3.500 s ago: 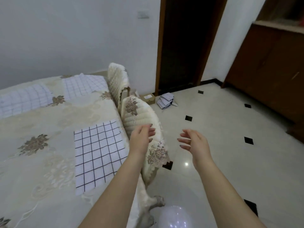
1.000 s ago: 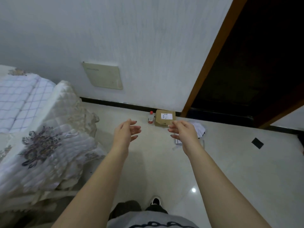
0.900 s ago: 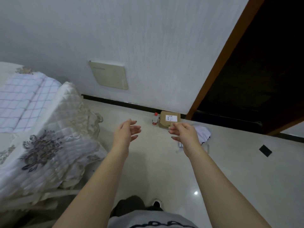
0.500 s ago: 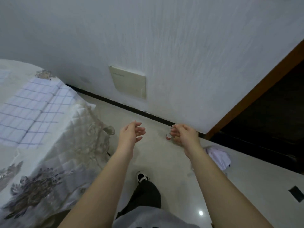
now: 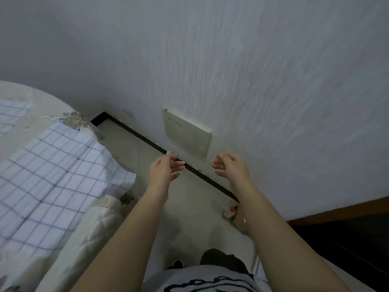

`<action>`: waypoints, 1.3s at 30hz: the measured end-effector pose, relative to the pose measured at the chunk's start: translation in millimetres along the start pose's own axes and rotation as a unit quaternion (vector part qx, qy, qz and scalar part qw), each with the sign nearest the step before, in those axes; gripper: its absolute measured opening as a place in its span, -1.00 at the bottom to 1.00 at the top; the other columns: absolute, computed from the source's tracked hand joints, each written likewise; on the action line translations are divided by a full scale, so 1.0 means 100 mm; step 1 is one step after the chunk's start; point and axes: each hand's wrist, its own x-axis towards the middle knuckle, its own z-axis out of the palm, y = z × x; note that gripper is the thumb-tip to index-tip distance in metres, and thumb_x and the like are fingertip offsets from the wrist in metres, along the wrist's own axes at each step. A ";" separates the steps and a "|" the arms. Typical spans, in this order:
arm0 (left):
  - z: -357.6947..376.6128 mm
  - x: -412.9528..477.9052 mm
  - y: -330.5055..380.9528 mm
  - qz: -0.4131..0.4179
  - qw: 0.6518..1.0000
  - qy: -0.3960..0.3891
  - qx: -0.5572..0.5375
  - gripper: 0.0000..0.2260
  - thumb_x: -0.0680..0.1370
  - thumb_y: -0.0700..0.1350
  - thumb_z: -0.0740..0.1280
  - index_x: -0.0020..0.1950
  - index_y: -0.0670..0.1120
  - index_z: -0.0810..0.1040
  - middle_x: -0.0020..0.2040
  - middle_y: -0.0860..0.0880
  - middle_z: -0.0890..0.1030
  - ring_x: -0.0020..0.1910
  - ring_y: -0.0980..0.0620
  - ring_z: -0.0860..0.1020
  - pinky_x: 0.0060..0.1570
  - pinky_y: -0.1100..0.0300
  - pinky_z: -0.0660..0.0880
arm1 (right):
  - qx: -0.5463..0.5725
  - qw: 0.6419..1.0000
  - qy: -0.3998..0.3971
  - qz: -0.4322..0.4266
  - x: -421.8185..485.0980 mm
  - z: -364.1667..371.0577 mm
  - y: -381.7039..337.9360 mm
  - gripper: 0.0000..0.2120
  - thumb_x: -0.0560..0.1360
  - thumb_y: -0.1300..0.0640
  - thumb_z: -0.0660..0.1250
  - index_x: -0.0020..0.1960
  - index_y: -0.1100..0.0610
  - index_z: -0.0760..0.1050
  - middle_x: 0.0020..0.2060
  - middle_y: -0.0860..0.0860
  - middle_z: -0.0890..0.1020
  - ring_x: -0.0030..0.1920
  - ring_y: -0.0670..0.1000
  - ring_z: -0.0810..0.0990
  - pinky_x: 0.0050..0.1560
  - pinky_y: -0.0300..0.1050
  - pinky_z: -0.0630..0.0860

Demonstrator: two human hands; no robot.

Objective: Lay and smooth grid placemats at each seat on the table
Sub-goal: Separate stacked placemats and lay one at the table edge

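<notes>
1. A white grid placemat (image 5: pixel 48 184) with dark lines lies flat on the table (image 5: pixel 12 91) at the left, reaching its near rounded edge; part of a second placemat (image 5: pixel 10 114) shows farther left
2. A cream embroidered tablecloth (image 5: pixel 71 120) lies under them, and a quilted chair cover (image 5: pixel 69 239) sits just below the table edge. On the white wall (image 5: pixel 252 70) a beige panel (image 5: pixel 186 133) sits above a black skirting strip (image 5: pixel 134 132)
3. Both arms reach forward over the floor, well apart from the placemats. The left hand (image 5: pixel 165 168) and right hand (image 5: pixel 230 166) are released, fingers loosely curled, palms facing, holding nothing

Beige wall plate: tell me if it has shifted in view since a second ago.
Yes. The beige wall plate now sits right of centre, directly above both hands; the camera turned, not the plate.
</notes>
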 end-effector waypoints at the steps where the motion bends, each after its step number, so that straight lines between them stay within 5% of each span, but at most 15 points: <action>1: -0.01 0.09 0.04 -0.001 1.000 0.009 -0.004 -0.72 0.64 0.00 0.15 -0.06 -0.12 0.57 -0.20 -0.10 0.67 -0.16 -0.03 0.63 -0.08 0.08 0.53 | -0.006 1.000 -0.003 0.002 0.11 0.05 -0.04 -0.83 0.60 0.16 0.20 -0.11 0.12 0.52 -0.17 0.08 0.62 -0.16 0.01 0.61 -0.16 -0.17 0.57; 8: -0.07 0.83 0.37 0.016 0.996 0.079 -0.030 -0.72 0.63 0.01 0.16 0.01 -0.14 0.58 -0.17 -0.13 0.68 -0.12 -0.05 0.64 -0.09 0.07 0.53 | -0.047 0.996 -0.082 -0.005 1.06 0.61 -0.38 -0.85 0.59 0.13 0.22 -0.05 0.12 0.56 -0.10 0.10 0.66 -0.09 0.03 0.63 -0.07 -0.10 0.57; 21: -0.05 2.07 1.11 0.030 0.957 0.256 -0.133 -0.73 0.63 0.00 0.16 0.00 -0.13 0.57 -0.18 -0.11 0.66 -0.14 -0.04 0.63 -0.16 0.13 0.50 | -0.088 0.956 -0.278 -0.035 2.72 1.85 -1.34 -0.84 0.55 0.19 0.25 -0.18 0.12 0.54 -0.24 0.07 0.63 -0.25 -0.03 0.61 -0.27 -0.18 0.52; 34: -0.57 2.16 1.37 0.042 0.877 0.424 -0.219 -0.75 0.64 -0.02 0.13 -0.03 -0.12 0.54 -0.16 -0.13 0.65 -0.17 -0.04 0.63 -0.19 0.14 0.47 | -0.163 0.891 -0.422 -0.028 2.92 2.93 -1.50 -0.88 0.56 0.18 0.25 -0.03 0.18 0.55 -0.24 0.05 0.63 -0.25 -0.04 0.60 -0.27 -0.20 0.51; 39: -0.93 2.18 1.44 0.046 0.843 0.470 -0.257 -0.75 0.61 -0.02 0.16 0.03 -0.14 0.56 -0.19 -0.11 0.67 -0.20 -0.01 0.64 -0.16 0.13 0.49 | -0.194 0.858 -0.474 -0.051 2.83 3.41 -1.51 -0.87 0.56 0.14 0.25 -0.05 0.14 0.57 -0.17 0.06 0.66 -0.14 0.00 0.64 -0.11 -0.09 0.57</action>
